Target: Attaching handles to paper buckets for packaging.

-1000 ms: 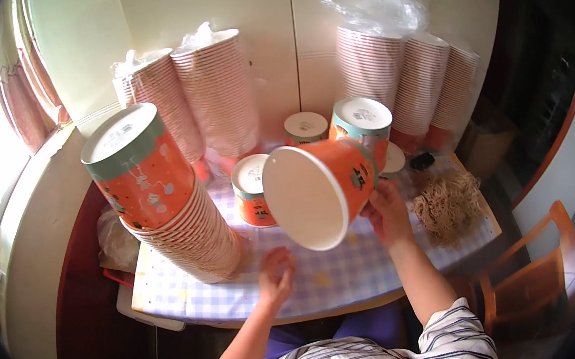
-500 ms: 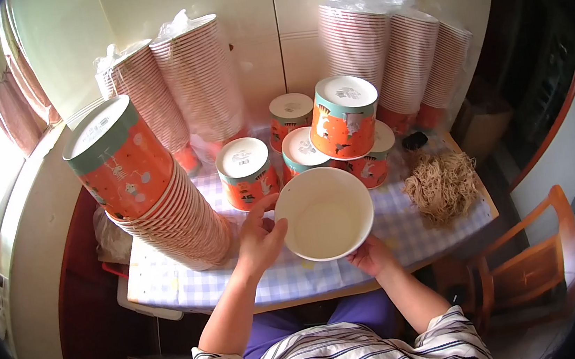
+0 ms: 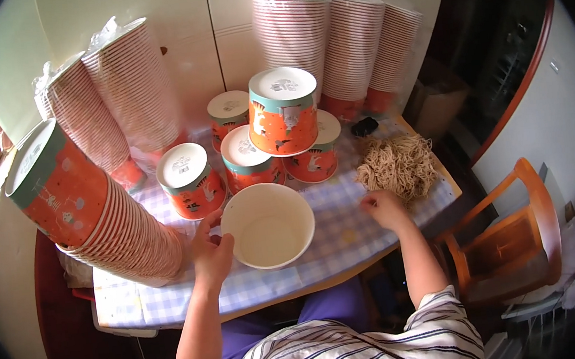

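My left hand grips the left side of an open paper bucket, its plain white inside facing up toward me. Away from the bucket, my right hand is beside the front left of a tangled pile of thin tan strands. Its fingers are curled in, and nothing shows in them. Behind the bucket, upside-down orange and green paper buckets stand in a group, such as the left one. Another upturned bucket rests on top of that group.
A tall leaning stack of nested buckets stands at the left on the checked tablecloth. Plastic-wrapped stacks and further stacks line the back wall. A small black object lies behind the strands. A wooden chair is at right.
My right hand has let go of the bucket and moved right to the strand pile. My left hand still holds the bucket. The whole view has turned toward the right.
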